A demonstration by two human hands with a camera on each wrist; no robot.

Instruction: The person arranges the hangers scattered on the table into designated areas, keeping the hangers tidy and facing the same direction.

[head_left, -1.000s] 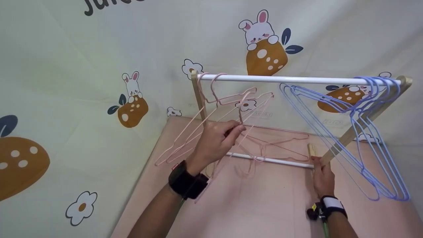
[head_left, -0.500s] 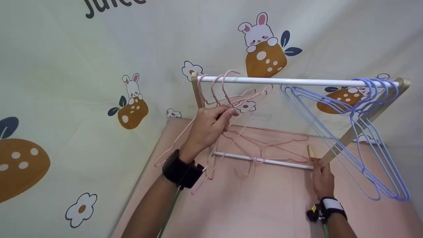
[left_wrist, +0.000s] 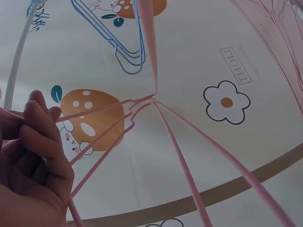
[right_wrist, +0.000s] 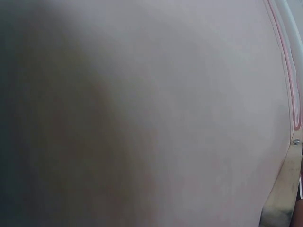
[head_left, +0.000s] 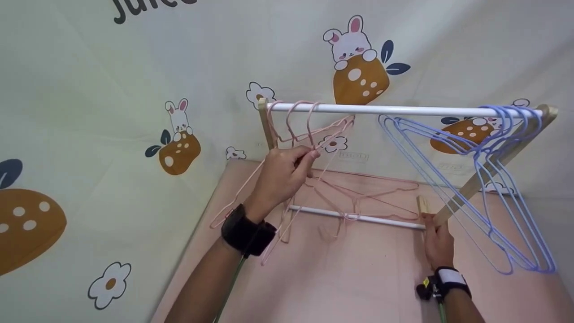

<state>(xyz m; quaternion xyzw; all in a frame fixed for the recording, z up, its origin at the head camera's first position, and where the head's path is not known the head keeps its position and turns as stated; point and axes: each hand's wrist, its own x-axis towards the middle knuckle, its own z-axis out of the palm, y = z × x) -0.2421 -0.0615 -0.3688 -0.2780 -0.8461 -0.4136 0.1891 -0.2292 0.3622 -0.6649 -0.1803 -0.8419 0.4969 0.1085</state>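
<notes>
My left hand [head_left: 284, 172] pinches a pink wire hanger [head_left: 309, 121] at its neck, just under the hook. That hook lies over the white top rail [head_left: 394, 110] of a small rack. Two more pink hangers hang to its left. In the left wrist view, fingers [left_wrist: 45, 137] curl near the pink wires [left_wrist: 155, 98], whose shoulder ends come together. Low on the right, my right hand [head_left: 439, 244] grips the rack's wooden frame [head_left: 464, 195] near the lower rail. The right wrist view is mostly blurred, with a wooden piece [right_wrist: 281, 194] at its edge.
Several blue hangers [head_left: 504, 116] hang at the rail's right end. Other pink hangers [head_left: 417, 183] lie on the pink surface [head_left: 350, 278] behind and under the white lower rail [head_left: 381, 220]. A printed cloth backdrop [head_left: 215, 58] stands close behind the rack.
My left hand has moved up and left with the pink hanger, and its hook has come down over the top rail. The right hand has stayed on the frame.
</notes>
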